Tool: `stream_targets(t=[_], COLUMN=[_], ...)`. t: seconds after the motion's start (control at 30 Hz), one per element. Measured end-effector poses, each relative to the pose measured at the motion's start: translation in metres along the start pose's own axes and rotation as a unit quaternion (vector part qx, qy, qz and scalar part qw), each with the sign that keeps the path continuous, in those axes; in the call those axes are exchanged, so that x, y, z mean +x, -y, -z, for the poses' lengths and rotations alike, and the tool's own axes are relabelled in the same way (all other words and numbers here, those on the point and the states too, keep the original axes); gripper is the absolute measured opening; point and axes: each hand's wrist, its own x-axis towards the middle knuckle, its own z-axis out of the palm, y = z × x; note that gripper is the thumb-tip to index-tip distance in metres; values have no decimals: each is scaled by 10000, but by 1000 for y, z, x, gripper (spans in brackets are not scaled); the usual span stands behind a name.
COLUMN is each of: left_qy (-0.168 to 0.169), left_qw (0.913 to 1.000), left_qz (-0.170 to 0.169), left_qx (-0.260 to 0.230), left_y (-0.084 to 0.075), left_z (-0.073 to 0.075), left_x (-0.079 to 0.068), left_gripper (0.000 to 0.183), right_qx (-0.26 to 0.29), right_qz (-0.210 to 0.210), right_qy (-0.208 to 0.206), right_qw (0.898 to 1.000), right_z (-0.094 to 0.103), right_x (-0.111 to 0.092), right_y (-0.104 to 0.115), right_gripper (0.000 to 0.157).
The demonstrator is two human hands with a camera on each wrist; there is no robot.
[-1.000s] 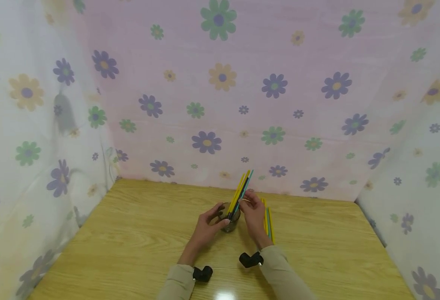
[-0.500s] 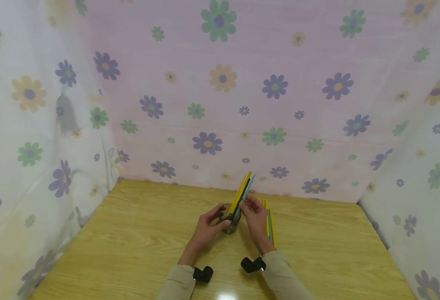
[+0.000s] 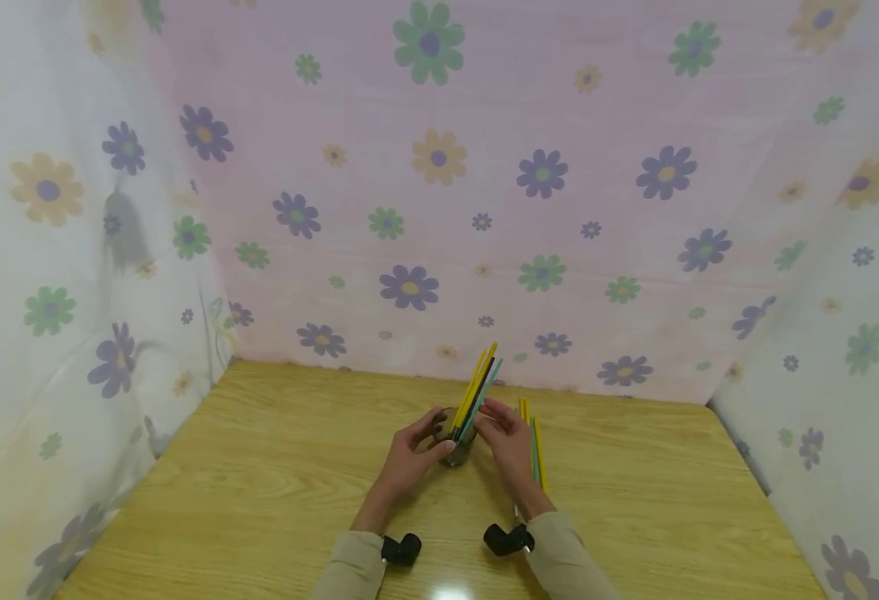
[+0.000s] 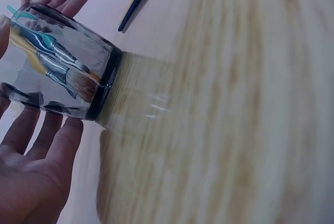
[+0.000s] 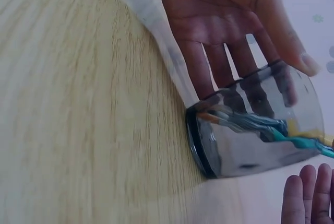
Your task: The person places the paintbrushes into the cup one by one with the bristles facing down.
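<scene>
A smoky clear drinking glass [image 3: 450,457] stands on the table between both hands, holding several paintbrushes [image 3: 476,387]. Their yellow, black and teal handles lean to the right out of the rim, and the bristles [image 5: 210,117] point down at its base. My left hand [image 3: 407,458] grips the glass from the left, thumb in front and fingers round the far side. On the right, my right hand [image 3: 510,450] holds the glass; the right wrist view shows its fingers along the wall and the thumb [image 5: 292,46] near the rim.
More brushes with yellow and teal handles [image 3: 538,454] lie on the wooden table [image 3: 274,467] beside my right wrist, partly hidden by it. Flower-patterned cloth [image 3: 439,225] rises behind the table and on both sides.
My right hand has slid slightly down from the brush handles to the side of the glass. The teal handle has sunk a little lower. My left hand stays on the glass.
</scene>
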Motion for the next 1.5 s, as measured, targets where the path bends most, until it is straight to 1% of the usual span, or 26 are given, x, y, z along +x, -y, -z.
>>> stream_targets(t=[0.1, 0.13, 0.3, 0.37, 0.5, 0.6, 0.7, 0.77, 0.8, 0.87, 0.93, 1.0, 1.03, 1.1, 1.17, 1.27, 1.4, 1.5], left_qy=[20, 23, 1, -2, 10, 43, 56, 38, 31, 15, 6, 17, 16, 22, 8, 8, 63, 98], left_qw=[10000, 10000, 10000, 10000, 10000, 10000, 9999, 9999, 9999, 9999, 9999, 9999, 9999, 9999, 9999, 9999, 9999, 9999], left_qz=[19, 19, 31, 38, -15, 0, 92, 104, 95, 99, 93, 111, 115, 125, 130, 138, 125, 80], left_qx=[12, 13, 47, 50, 54, 65, 80, 77, 74, 72, 65, 54, 60, 33, 22, -26, -29, 35], left_y=[0, -1, 0, 0, 1, 1, 1, 1, 1, 1, 2, 2, 2, 2, 1, 0, 1, 2], left_z=[0, 1, 2, 3, 2, -1, -3, -4, -4, -5, -5, -5, -5, -5, -4, -3, -1, 0], left_x=[0, 0, 0, 0, -2, -3, -4, -4, -4, -4, -4, -4, -4, -4, -4, -3, 0, 2], left_gripper=[65, 65, 65, 65, 65, 65, 66, 66, 66, 66, 65, 65, 65, 65, 65, 66, 66, 66], right_qx=[61, 136, 771, 902, 753, 642, 266, -136, -427, -931, -1435, -1839, -1941, -2068, -2075, -2229, -2804, -3050], right_qz=[-50, -136, -793, -1002, -1119, -1157, -1183, -1212, -1218, -1251, -1324, -1401, -1461, -1547, -1580, -1547, -1351, -1243], right_qy=[-79, -117, -115, -64, -52, -202, -334, -334, -303, -188, -38, 82, 119, 167, 176, 133, 35, 28], right_qw=[9999, 9997, 9938, 9908, 9909, 9910, 9921, 9920, 9912, 9876, 9807, 9729, 9700, 9659, 9652, 9624, 9503, 9442], right_z=[7, 9, 18, 23, 39, 56, 77, 91, 98, 111, 122, 131, 134, 138, 139, 136, 128, 125], right_x=[-3, -4, -11, -14, -20, -21, -19, -17, -16, -15, -16, -17, -17, -18, -18, -18, -14, -14], right_y=[-1, -1, 0, 0, 4, 11, 17, 20, 21, 23, 24, 23, 23, 22, 22, 20, 18, 17], right_gripper=[44, 44, 53, 55, 55, 51, 45, 42, 41, 40, 41, 42, 43, 43, 42, 39, 34, 32])
